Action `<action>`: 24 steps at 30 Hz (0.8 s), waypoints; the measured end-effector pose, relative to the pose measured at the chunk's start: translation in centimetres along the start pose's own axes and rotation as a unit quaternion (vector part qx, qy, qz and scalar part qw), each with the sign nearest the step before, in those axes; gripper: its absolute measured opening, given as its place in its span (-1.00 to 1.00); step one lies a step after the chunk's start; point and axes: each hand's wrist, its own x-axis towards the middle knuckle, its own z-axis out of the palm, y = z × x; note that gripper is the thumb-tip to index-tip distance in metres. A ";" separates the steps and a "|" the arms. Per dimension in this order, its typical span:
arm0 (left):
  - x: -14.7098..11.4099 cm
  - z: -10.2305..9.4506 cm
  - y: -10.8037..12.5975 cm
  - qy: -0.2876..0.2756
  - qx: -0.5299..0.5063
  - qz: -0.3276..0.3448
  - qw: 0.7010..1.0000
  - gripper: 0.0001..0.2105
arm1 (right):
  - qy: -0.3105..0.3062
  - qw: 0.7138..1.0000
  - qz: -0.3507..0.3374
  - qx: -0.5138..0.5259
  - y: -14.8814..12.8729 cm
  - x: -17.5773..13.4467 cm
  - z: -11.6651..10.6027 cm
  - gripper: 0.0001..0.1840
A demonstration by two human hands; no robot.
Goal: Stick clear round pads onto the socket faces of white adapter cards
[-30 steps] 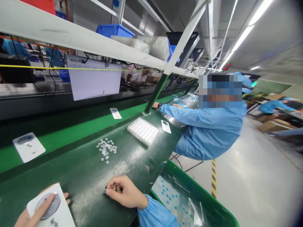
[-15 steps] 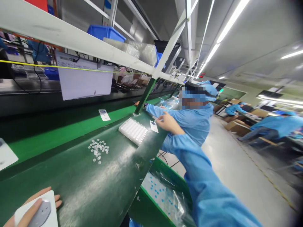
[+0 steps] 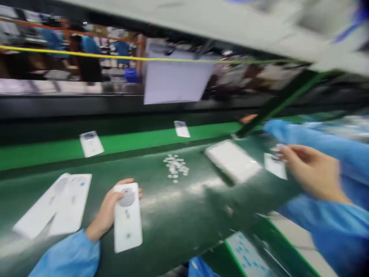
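My left hand (image 3: pixel 105 213) grips a white phone back cover (image 3: pixel 128 227) with a round grey camera area at its top; the thumb lies on that area. Left of it, two more white covers (image 3: pixel 69 207) overlap on the green bench. My right hand (image 3: pixel 313 169) is at the right, thumb and fingers pinched around a small clear piece (image 3: pixel 277 149), blurred by motion. Just below those fingertips lies another white cover (image 3: pixel 276 167). A pile of small clear round pieces (image 3: pixel 174 166) sits mid-bench, and a white tray (image 3: pixel 232 159) lies between the pile and my right hand.
Two white covers, one left (image 3: pixel 91 144) and one further right (image 3: pixel 182 129), lie on the bright green strip behind the bench. A slanted green post (image 3: pixel 276 104) rises near a co-worker's blue sleeve (image 3: pixel 317 138). Below the edge is a green bin (image 3: pixel 265 231) holding a blue-dotted sheet.
The view has swung left, bringing the overlapping covers into sight. My left hand still holds its cover, now seen whole. My right hand stays pinched beside the cover near the tray.
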 end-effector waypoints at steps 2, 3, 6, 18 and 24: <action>0.4 -0.3 -0.6 -0.009 -0.020 0.031 0.999 -0.35 | -0.045 0.994 0.057 0.085 -3.2 -2.5 4.5 -0.36; 0.6 -0.5 -0.9 -0.009 -0.021 0.038 0.999 -0.37 | -0.139 0.975 0.066 0.161 -5.4 -4.4 6.4 -0.34; 0.6 -0.9 -1.5 -0.013 -0.010 0.048 0.999 -0.43 | -0.381 0.863 0.060 0.326 -13.2 -11.2 10.7 -0.37; 0.5 -1.1 -1.4 -0.022 0.156 0.093 0.983 -0.59 | -0.486 0.766 0.069 0.414 -21.6 -15.0 16.9 -0.52; 0.2 -1.0 -1.2 -0.029 0.165 0.091 0.982 -0.61 | -0.502 0.766 0.063 0.396 -22.1 -14.7 16.8 -0.48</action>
